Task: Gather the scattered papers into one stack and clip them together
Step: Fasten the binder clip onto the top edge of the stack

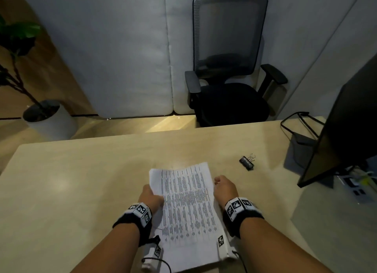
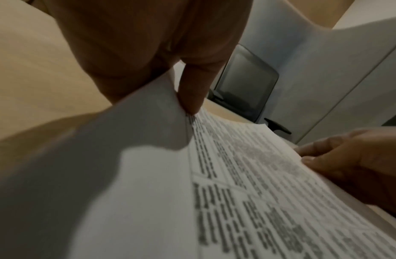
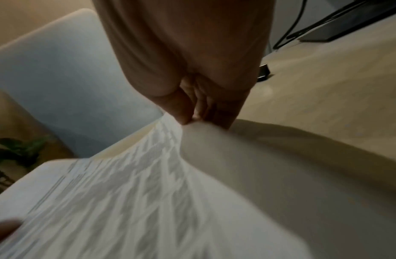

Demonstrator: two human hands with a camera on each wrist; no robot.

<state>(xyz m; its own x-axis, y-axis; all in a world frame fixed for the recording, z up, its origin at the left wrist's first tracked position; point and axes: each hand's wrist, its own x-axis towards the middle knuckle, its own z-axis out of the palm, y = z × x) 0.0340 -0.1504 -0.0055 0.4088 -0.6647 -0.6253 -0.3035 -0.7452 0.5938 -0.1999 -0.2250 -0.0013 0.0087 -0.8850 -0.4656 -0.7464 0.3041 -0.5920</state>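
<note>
A stack of printed papers (image 1: pixel 187 207) is held above the beige desk (image 1: pixel 81 181), its long side running away from me. My left hand (image 1: pixel 151 197) grips the left edge, thumb (image 2: pixel 192 91) pressed onto the top sheet (image 2: pixel 248 175). My right hand (image 1: pixel 225 188) pinches the right edge between thumb and fingers (image 3: pixel 190 113), with the papers (image 3: pixel 130 192) bowed beneath it. A black binder clip (image 1: pixel 247 162) with silver handles lies on the desk to the right of the papers, beyond my right hand, touched by neither hand.
A dark monitor (image 1: pixel 342 130) on its stand (image 1: pixel 302 138) with cables occupies the right side of the desk. A black mesh office chair (image 1: pixel 228 68) stands behind the desk before grey panels. A potted plant (image 1: pixel 36 109) stands on the floor at left.
</note>
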